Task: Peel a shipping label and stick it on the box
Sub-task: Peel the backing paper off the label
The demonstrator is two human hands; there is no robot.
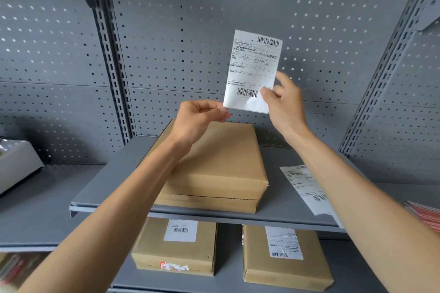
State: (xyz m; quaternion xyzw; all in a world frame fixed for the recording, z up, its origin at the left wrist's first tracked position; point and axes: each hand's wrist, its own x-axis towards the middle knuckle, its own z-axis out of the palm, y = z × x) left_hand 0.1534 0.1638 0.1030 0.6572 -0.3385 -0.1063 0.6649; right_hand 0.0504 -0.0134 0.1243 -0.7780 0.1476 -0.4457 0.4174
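Head view, grey pegboard shelving in front of me. Both hands are raised above the middle shelf (114, 188). The shipping label (253, 71) is held upright in the air, printed side toward the camera, barcodes at top and bottom. The left hand (198, 119) is curled into a loose fist and pinches the label's lower left corner between thumb and forefinger. The right hand (285, 104) grips the lower right edge, thumb on the front face, fingers behind. I cannot tell whether the backing has separated at the pinched corner.

The box (221, 164), plain brown cardboard with a bare top, lies flat on the middle shelf directly below the hands, well apart from the label. A second printed sheet (307, 188) lies on the same shelf to the right of the box, partly under the right forearm.

On the shelf below sit two labelled cartons (176, 247), side by side.
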